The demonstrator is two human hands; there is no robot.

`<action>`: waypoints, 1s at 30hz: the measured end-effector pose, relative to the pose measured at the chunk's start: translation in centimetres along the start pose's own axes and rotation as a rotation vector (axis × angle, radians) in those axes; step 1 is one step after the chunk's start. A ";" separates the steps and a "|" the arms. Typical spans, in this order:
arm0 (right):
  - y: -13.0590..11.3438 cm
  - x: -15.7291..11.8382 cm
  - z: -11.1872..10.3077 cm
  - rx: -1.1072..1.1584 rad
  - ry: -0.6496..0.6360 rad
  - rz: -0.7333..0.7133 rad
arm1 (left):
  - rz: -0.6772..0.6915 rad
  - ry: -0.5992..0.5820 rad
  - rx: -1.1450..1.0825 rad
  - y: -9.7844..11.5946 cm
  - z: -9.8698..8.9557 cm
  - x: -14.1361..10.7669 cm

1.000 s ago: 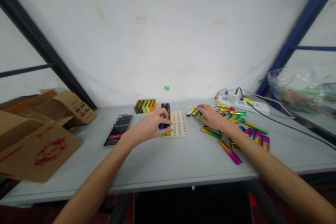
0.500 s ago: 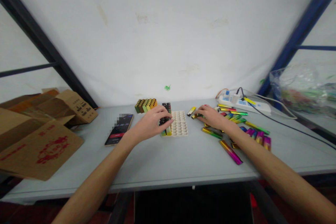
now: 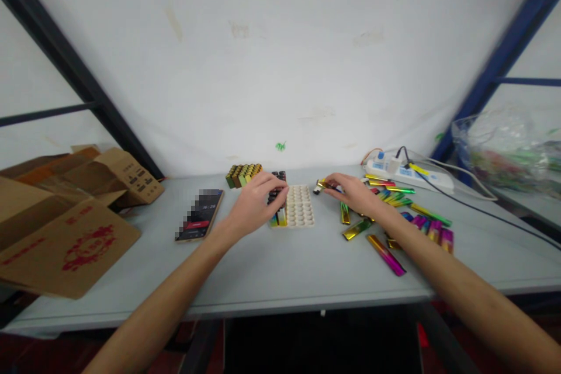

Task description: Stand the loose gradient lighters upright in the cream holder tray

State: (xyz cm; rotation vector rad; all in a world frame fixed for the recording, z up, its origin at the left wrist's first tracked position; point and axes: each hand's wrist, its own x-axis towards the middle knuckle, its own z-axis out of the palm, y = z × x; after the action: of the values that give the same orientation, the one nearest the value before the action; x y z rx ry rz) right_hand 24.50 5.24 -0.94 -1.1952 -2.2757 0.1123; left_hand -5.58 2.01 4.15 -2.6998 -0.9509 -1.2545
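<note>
Pinching the gold stick [image 3: 322,184] at the pale tray's [image 3: 302,208] two o'clock in the head view, the right hand [image 3: 352,191] should hold it square, while the left hand [image 3: 254,203], curled at nine o'clock, grip unclear, best shields the dark-topped sticks [image 3: 281,217] from tipping.

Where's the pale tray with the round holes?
In the head view, the tray lies near the middle of the table, partly hidden by the left hand, with the right hand beyond its right edge.
</note>
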 end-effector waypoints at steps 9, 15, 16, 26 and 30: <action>-6.2 -0.9 0.6 0.343 0.331 -0.145 | -0.197 0.070 -0.456 2.6 1.1 -0.1; -7.8 -1.4 0.8 0.347 0.426 -0.267 | -0.449 0.031 -0.841 3.6 2.4 -0.3; -7.8 -1.4 0.8 0.360 0.414 -0.257 | -0.475 0.035 -0.884 3.6 2.4 -0.2; -6.6 -1.0 1.0 0.654 0.301 -0.056 | -0.607 0.189 -0.929 2.4 0.6 0.6; -6.7 -0.7 0.6 0.908 0.298 0.044 | -0.617 0.074 -1.018 2.3 0.3 0.6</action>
State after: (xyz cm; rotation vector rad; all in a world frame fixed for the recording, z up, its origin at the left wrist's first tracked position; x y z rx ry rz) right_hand 19.58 0.83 0.37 -0.6992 -1.6131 0.8231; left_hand -3.86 0.51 4.88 -3.0300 -1.5244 -2.5108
